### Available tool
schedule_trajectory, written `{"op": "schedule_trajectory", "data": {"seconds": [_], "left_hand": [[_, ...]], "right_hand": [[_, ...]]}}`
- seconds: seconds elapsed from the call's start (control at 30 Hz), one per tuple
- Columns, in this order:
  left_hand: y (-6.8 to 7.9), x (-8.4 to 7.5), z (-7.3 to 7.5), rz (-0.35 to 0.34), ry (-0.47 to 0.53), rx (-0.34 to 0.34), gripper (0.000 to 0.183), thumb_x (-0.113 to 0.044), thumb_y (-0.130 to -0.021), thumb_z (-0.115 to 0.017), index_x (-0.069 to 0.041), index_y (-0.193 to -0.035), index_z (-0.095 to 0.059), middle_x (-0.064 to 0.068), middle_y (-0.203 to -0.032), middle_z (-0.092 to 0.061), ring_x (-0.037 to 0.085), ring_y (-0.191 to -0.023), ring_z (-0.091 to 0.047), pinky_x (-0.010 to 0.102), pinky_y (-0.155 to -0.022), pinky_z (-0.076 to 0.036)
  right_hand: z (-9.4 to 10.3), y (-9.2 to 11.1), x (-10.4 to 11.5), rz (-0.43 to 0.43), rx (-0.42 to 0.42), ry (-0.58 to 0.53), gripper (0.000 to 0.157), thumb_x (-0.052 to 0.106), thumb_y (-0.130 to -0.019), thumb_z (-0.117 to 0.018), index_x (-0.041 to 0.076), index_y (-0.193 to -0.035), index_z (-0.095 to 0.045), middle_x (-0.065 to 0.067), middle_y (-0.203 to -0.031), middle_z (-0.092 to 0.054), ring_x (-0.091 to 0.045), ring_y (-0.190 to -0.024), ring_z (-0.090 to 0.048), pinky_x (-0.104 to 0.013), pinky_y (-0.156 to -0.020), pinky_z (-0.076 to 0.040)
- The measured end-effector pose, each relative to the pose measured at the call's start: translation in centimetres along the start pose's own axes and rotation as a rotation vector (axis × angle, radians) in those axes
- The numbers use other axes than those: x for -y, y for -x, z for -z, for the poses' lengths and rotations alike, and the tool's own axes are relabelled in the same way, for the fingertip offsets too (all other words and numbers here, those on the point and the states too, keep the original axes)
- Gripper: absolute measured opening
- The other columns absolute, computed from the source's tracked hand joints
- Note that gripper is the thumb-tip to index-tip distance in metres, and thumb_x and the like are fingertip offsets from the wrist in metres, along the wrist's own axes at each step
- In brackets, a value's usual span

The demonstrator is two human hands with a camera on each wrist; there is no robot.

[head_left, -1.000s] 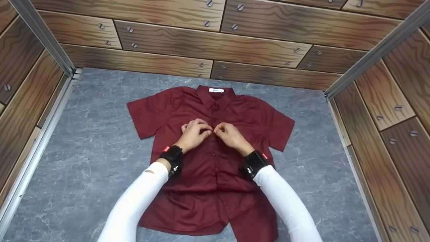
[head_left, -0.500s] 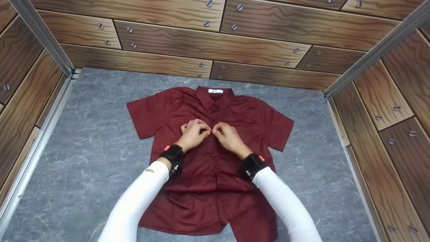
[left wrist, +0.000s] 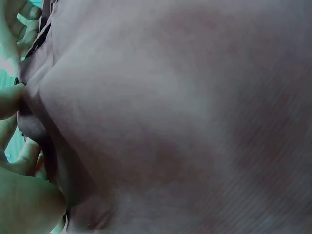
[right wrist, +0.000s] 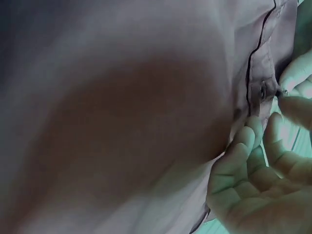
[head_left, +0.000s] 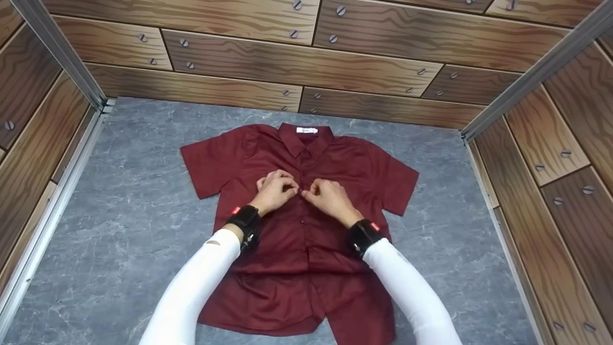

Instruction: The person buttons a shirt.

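Note:
A dark red short-sleeved shirt (head_left: 268,239) lies front up, its collar away from me. My left hand (head_left: 276,190) pinches the front placket at chest height between thumb and forefinger. Beside it, my right hand (head_left: 328,195) has curled fingers with the fingertips at the same placket, holding its edge. In the right wrist view, a small button or buttonhole (right wrist: 263,90) shows on the placket (right wrist: 261,73), just above the right hand's fingertips (right wrist: 253,126). The shirt's cloth (left wrist: 161,122) fills most of the left wrist view, with the left thumb and fingers at its raised edge.
The shirt lies on a grey marbled surface (head_left: 134,206). Wood-patterned panels (head_left: 230,55) stand behind and at both sides, with metal rails (head_left: 62,52) at the corners. Black wrist straps (head_left: 246,223) and white sleeves (head_left: 191,287) cover my arms. The lower placket hangs apart near the hem.
The right hand's thumb and forefinger have spread slightly apart and moved a little down along the placket. The left hand keeps its pinch, shifted only slightly. The shirt lies nearly as before.

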State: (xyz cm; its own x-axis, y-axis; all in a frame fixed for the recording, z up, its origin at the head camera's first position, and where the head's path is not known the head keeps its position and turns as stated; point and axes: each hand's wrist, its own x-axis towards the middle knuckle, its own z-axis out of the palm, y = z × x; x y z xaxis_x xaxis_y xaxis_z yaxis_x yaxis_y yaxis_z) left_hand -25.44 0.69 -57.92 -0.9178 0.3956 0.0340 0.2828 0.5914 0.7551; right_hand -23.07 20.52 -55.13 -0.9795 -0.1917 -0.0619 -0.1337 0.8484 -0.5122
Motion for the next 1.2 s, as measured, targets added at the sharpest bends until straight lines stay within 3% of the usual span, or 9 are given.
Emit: {"op": "schedule_trajectory", "data": {"seconds": [0.2, 0.47, 0.7, 0.9, 1.07, 1.2], "left_hand": [[0.1, -0.2, -0.1, 0.012, 0.014, 0.0, 0.012, -0.019, -0.095, -0.071, -0.013, -0.097, -0.08, 0.006, -0.128, -0.062, 0.034, -0.129, -0.048, 0.059, -0.108, -0.022], [0.2, -0.6, 0.0, 0.028, 0.02, 0.011, 0.011, -0.021, -0.09, -0.073, -0.015, -0.095, -0.082, 0.006, -0.127, -0.061, 0.033, -0.128, -0.047, 0.059, -0.11, -0.019], [0.0, -0.9, 0.4, 0.043, -0.012, 0.057, 0.01, -0.024, -0.091, -0.077, -0.017, -0.095, -0.083, 0.005, -0.131, -0.059, 0.033, -0.131, -0.045, 0.059, -0.11, -0.018], [0.0, -1.0, 0.3, 0.046, -0.033, 0.05, 0.008, -0.024, -0.092, -0.076, -0.017, -0.093, -0.081, 0.007, -0.13, -0.058, 0.034, -0.13, -0.045, 0.06, -0.11, -0.019], [0.0, -1.1, 0.2, 0.048, -0.037, 0.052, 0.008, -0.024, -0.091, -0.076, -0.017, -0.093, -0.08, 0.008, -0.129, -0.057, 0.034, -0.129, -0.045, 0.06, -0.11, -0.02], [0.0, -1.0, 0.3, 0.05, -0.022, 0.057, 0.009, -0.025, -0.09, -0.077, -0.017, -0.093, -0.081, 0.008, -0.129, -0.057, 0.034, -0.129, -0.045, 0.059, -0.111, -0.019]], "right_hand": [[-0.1, 0.1, 0.1, -0.045, 0.076, 0.026, 0.029, 0.039, -0.089, -0.078, 0.014, -0.084, -0.064, 0.0, -0.078, -0.064, -0.021, -0.073, -0.061, -0.037, -0.068, -0.049], [0.1, 0.1, 0.0, -0.095, 0.095, -0.011, 0.008, 0.019, -0.087, -0.072, 0.013, -0.084, -0.073, 0.0, -0.081, -0.068, -0.019, -0.072, -0.062, -0.034, -0.069, -0.049], [0.4, -0.1, -0.5, -0.083, 0.105, -0.141, 0.011, 0.015, -0.093, -0.069, 0.009, -0.088, -0.077, 0.004, -0.08, -0.068, -0.016, -0.075, -0.059, -0.031, -0.073, -0.046], [0.5, -0.2, -0.8, -0.059, 0.126, -0.282, 0.013, 0.008, -0.097, -0.065, 0.006, -0.091, -0.076, 0.008, -0.075, -0.06, -0.011, -0.072, -0.052, -0.026, -0.07, -0.04], [0.5, -0.1, -0.5, -0.073, 0.111, -0.34, 0.013, 0.009, -0.099, -0.062, 0.006, -0.093, -0.074, 0.007, -0.073, -0.055, -0.011, -0.067, -0.049, -0.026, -0.066, -0.038], [0.4, -0.2, -0.1, -0.09, 0.091, -0.344, 0.012, 0.014, -0.1, -0.065, 0.008, -0.095, -0.074, 0.005, -0.077, -0.058, -0.012, -0.071, -0.051, -0.027, -0.069, -0.039]]}}
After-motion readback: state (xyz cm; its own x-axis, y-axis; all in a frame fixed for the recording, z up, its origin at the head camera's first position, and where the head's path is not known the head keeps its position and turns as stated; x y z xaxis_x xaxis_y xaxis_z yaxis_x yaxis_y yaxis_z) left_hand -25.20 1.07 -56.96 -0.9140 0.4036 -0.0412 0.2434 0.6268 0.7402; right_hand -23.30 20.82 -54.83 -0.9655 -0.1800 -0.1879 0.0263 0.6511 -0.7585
